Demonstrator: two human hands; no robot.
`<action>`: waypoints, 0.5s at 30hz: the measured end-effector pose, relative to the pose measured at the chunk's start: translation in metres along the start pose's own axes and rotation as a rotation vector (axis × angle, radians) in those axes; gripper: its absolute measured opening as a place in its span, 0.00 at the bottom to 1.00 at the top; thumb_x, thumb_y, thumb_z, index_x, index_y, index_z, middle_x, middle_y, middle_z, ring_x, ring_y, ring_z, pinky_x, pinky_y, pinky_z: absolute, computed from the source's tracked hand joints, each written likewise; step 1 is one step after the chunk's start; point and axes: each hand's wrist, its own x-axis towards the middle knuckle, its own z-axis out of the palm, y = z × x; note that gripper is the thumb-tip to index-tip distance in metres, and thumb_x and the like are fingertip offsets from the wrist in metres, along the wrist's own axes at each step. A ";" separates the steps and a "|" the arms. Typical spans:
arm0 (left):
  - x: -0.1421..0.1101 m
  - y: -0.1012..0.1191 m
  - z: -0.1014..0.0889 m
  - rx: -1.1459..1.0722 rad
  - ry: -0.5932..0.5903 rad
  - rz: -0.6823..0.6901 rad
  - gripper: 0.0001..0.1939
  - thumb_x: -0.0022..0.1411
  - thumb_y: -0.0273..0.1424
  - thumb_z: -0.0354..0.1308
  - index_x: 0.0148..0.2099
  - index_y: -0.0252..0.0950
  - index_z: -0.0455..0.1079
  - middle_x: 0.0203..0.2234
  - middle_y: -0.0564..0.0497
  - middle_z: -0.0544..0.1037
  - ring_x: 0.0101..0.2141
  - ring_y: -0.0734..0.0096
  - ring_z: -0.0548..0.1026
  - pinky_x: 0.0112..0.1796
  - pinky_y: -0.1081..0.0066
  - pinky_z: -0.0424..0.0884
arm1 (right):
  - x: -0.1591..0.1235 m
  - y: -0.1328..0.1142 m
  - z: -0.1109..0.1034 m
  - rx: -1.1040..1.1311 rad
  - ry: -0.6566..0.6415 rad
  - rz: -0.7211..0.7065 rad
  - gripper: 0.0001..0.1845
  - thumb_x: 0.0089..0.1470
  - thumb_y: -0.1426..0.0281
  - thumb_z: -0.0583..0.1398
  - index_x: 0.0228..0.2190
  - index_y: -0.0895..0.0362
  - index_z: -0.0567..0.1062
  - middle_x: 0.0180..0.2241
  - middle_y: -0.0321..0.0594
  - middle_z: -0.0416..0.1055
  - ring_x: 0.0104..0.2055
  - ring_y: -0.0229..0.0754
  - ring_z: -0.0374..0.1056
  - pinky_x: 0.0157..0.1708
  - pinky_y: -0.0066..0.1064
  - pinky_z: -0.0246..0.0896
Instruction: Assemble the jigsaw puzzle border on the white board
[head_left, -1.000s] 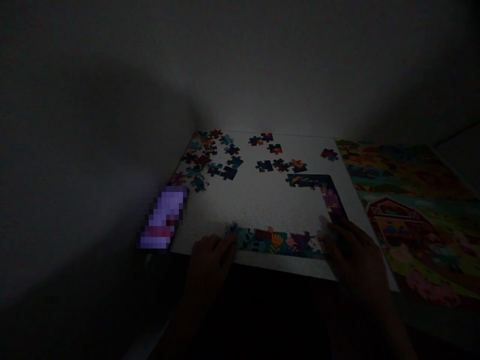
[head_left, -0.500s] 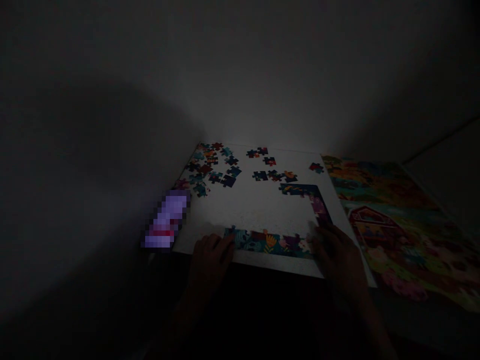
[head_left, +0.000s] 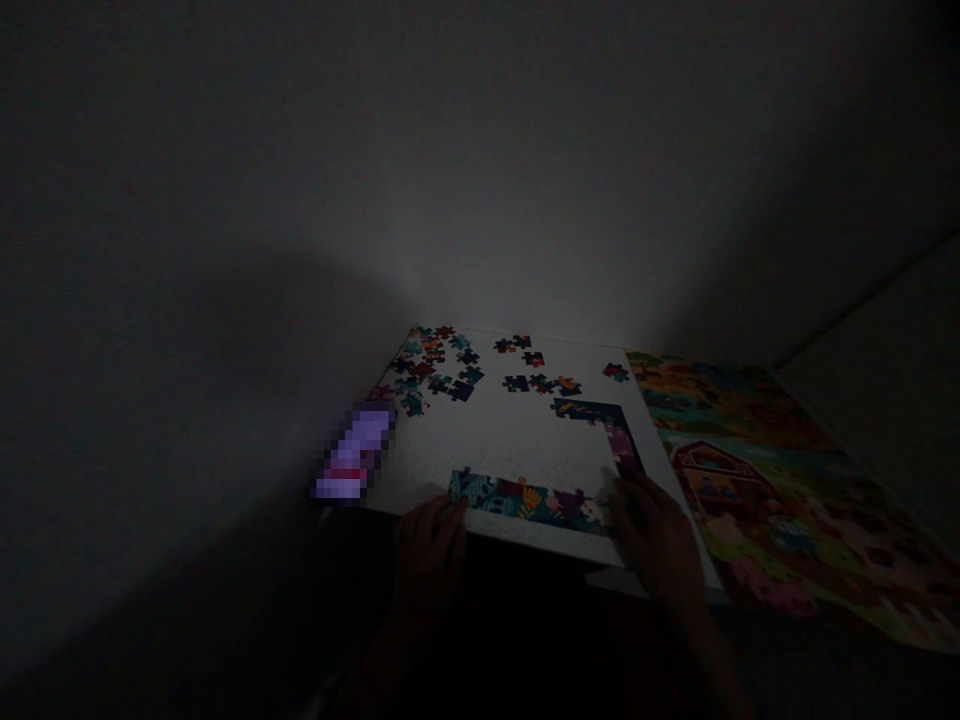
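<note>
In dim light, a joined strip of jigsaw pieces (head_left: pixel 525 500) lies along the near edge of the white board. My left hand (head_left: pixel 429 535) rests at the strip's left end, fingers loosely bent and apart, the fingertips by the end piece. At the opposite end is my right hand (head_left: pixel 656 525), thumb and forefinger apart, touching the corner where the strip meets the right side. A joined L-shaped puzzle section (head_left: pixel 619 442) runs up and back from there, its lower end partly behind my right fingers. Anything small under the fingertips is too dark to make out.
Loose jigsaw pieces (head_left: pixel 424 370) crowd the far left of the white board (head_left: pixel 495 435); several more lie at the back middle, and one piece (head_left: pixel 616 372) sits far right. A blurred-out phone (head_left: pixel 352 455) stands left. A farm picture sheet (head_left: pixel 735 480) lies right. A wall is behind.
The view has shifted, so the board sits lower in the picture. Both hands stay at the two ends of the near strip; the puzzle pieces look the same.
</note>
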 end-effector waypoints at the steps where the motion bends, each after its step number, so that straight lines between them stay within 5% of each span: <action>1: -0.001 -0.002 0.002 0.004 0.011 0.017 0.16 0.67 0.27 0.49 0.53 0.40 0.74 0.45 0.44 0.77 0.45 0.62 0.73 0.47 0.62 0.68 | -0.001 0.000 0.000 0.003 0.008 -0.003 0.23 0.62 0.55 0.52 0.46 0.58 0.75 0.52 0.54 0.70 0.51 0.56 0.69 0.49 0.54 0.66; 9: -0.032 -0.027 0.042 0.153 0.180 0.155 0.21 0.61 0.24 0.52 0.55 0.43 0.70 0.39 0.45 0.77 0.41 0.61 0.74 0.46 0.60 0.66 | 0.000 -0.002 -0.002 -0.006 -0.026 0.031 0.22 0.61 0.54 0.52 0.46 0.55 0.75 0.53 0.51 0.70 0.50 0.56 0.70 0.49 0.54 0.68; 15: -0.057 -0.039 0.063 0.160 0.066 0.138 0.31 0.59 0.27 0.54 0.64 0.51 0.59 0.36 0.48 0.78 0.37 0.55 0.74 0.40 0.56 0.67 | 0.000 -0.003 0.000 -0.027 -0.045 0.076 0.20 0.62 0.56 0.53 0.46 0.53 0.75 0.54 0.49 0.69 0.50 0.55 0.70 0.48 0.54 0.69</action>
